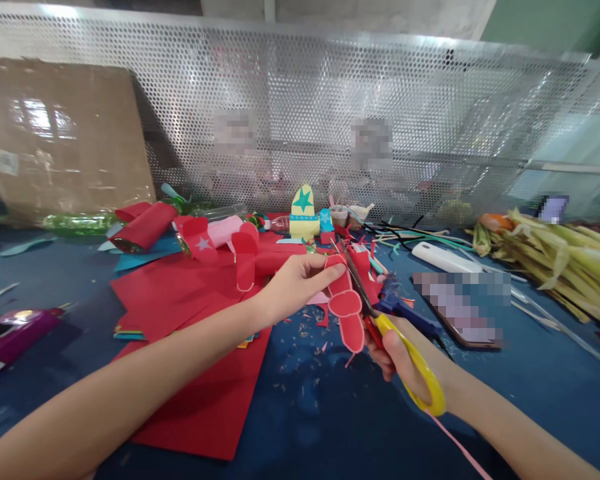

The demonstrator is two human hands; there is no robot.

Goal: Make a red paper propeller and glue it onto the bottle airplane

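Observation:
My left hand [300, 283] pinches the upper end of a red paper cutout [347, 313] with rounded lobes and a pale edge, which hangs above the blue table. In my right hand [400, 353] is a pair of scissors [420, 370] with yellow and red handles. Their dark blades are parted and point up and away, along the cutout's right side. Whether the blades touch the paper, I cannot tell. A thin pink strip [457, 443] trails below the scissor handle.
Red paper sheets [200, 400] lie under my left forearm. Behind them are rolled red paper pieces [145, 227] and a yellow paper shape with a star [304, 213]. To the right are a blue glue gun [410, 313], a phone [457, 313] and corn husks [570, 257].

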